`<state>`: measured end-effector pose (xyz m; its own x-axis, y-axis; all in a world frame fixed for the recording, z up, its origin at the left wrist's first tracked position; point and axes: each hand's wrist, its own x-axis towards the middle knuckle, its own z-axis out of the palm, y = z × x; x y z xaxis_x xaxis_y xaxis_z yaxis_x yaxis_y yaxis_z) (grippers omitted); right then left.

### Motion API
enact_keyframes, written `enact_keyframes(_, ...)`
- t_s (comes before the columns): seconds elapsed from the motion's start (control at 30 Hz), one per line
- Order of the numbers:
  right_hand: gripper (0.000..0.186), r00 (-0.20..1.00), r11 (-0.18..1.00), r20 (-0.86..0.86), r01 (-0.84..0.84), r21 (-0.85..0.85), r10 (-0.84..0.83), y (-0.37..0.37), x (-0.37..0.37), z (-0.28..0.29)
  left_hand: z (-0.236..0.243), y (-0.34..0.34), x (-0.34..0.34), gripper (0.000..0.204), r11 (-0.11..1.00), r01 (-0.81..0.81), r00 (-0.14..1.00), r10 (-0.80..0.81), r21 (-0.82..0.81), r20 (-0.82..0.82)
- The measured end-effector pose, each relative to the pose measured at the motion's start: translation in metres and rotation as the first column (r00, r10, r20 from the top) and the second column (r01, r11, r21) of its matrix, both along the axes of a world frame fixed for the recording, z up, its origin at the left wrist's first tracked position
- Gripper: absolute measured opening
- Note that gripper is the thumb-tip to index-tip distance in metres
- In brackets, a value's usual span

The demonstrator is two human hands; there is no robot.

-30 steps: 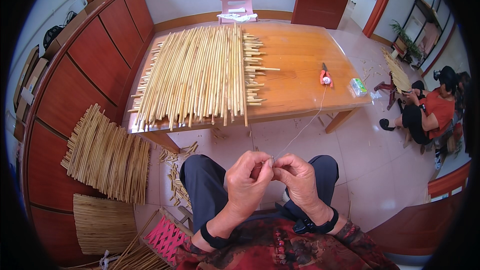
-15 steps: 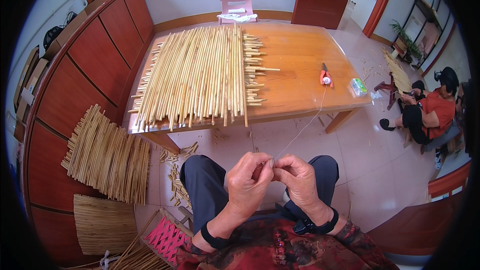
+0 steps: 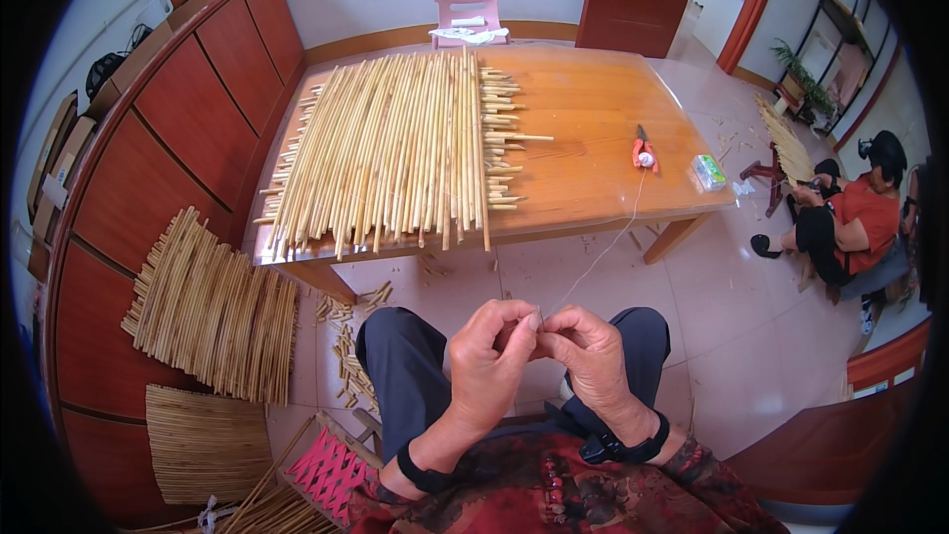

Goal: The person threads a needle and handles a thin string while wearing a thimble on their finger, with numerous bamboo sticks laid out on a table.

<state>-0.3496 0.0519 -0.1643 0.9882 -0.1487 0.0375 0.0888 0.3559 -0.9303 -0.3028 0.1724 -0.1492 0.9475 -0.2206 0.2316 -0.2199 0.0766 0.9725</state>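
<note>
Little is shifting since the earlier frame: left hand and right hand are keeping nearly the same pose, wrists angling inward, fingertips meeting. Each is pinching narrowly: the right on pale thread, the left on a thin sliver too small to identify. Fingers are hiding the thread's near end. Looking fine and slightly slack, it is curving up to a small white ball lying against red-handled pliers on the worktop.

Left grip, right grip close together, fingertips pinched, forearms angled inward.
</note>
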Motion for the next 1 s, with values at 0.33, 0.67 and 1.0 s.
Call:
enact_keyframes(0.33,0.009,1.0,0.999,-0.01,0.006,-0.045,-0.007,0.0,0.0,0.002,0.0,0.001,0.003,0.003,0.997,0.056,0.988,-0.064,-0.059,-0.143)
enact_keyframes(0.67,0.011,0.98,0.915,0.192,0.128,-0.383,-0.057,-0.016,0.015,0.027,0.003,0.007,0.002,0.005,0.993,0.114,0.978,-0.12,-0.045,-0.172)
enact_keyframes(1.0,0.008,0.98,0.766,0.19,0.081,-0.638,0.055,-0.021,0.019,0.041,0.004,0.009,0.005,0.003,0.981,0.187,0.961,-0.194,-0.053,-0.197)
